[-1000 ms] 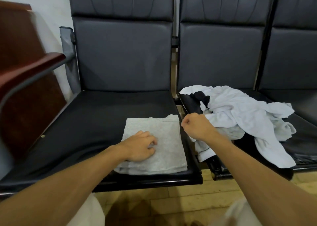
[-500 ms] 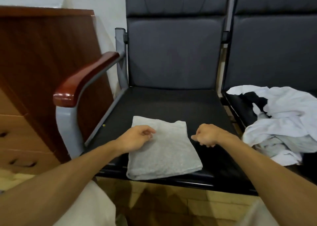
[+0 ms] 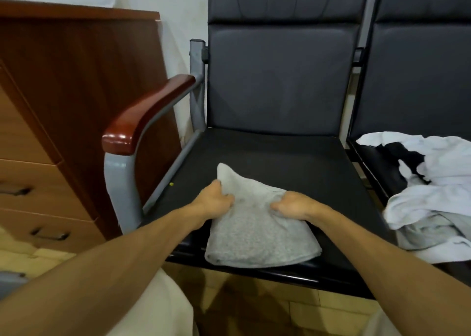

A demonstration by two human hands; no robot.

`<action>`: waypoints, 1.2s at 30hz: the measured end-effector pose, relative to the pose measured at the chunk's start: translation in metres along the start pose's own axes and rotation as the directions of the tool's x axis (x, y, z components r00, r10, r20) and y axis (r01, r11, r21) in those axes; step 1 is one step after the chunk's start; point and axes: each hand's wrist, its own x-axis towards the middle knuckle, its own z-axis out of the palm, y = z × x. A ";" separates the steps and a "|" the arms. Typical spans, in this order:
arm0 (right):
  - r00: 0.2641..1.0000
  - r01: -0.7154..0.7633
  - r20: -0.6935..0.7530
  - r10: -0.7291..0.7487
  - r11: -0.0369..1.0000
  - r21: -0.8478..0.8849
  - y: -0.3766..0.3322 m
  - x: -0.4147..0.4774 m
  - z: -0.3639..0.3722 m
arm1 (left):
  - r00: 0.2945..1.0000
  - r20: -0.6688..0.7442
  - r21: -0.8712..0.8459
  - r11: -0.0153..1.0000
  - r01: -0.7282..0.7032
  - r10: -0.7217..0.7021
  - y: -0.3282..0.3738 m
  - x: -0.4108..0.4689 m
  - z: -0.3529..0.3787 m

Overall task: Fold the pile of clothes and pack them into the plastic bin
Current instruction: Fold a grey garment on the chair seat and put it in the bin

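Left grip and right grip clutch the folded grey garment, far edge raised.

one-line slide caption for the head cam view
Left hand and right hand grip a folded grey garment on the chair seat; clothes pile alongside.

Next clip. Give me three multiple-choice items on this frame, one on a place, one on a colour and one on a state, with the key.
1. Where does the pile of white clothes lie?
A on the floor; B on the right-hand seat; C on the armrest.
2. What colour is the folded garment?
A grey; B red; C blue.
3. How is it held?
A by one hand only; B by no hand; C by both hands.
Key: 1 B, the pile rests on the seat next to the garment's. 2 A, its cloth is plain grey. 3 C, the left hand and the right hand each grip a side.
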 end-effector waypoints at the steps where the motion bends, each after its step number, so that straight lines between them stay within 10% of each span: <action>1: 1.000 0.014 -0.027 -0.011 0.993 0.118 -0.002 -0.002 0.000 | 1.000 -0.030 -0.066 0.998 0.007 -0.009 0.005 -0.004 -0.002; 10: 0.962 0.257 -0.095 -0.256 0.729 0.635 -0.079 -0.055 -0.022 | 0.980 0.067 -0.664 0.724 0.186 -0.190 0.011 -0.083 -0.102; 18: 0.784 0.469 0.160 -0.599 0.741 0.480 -0.232 -0.102 0.022 | 0.889 -0.453 -0.569 0.790 -0.228 -0.070 -0.088 -0.163 -0.199; 26: 0.713 0.631 0.204 -0.671 0.741 0.231 -0.328 -0.123 0.167 | 0.734 -0.605 -0.625 0.755 -0.197 -0.308 -0.249 -0.258 -0.211; 31: 0.585 0.747 0.386 -0.713 0.659 0.085 -0.349 -0.136 0.276 | 0.721 -0.607 -0.422 0.904 0.064 -0.335 -0.336 -0.332 -0.177; 36: 0.439 0.775 0.554 -0.708 0.610 0.165 -0.343 -0.158 0.384 | 0.646 -0.479 -0.515 0.786 0.341 -0.594 -0.401 -0.394 -0.142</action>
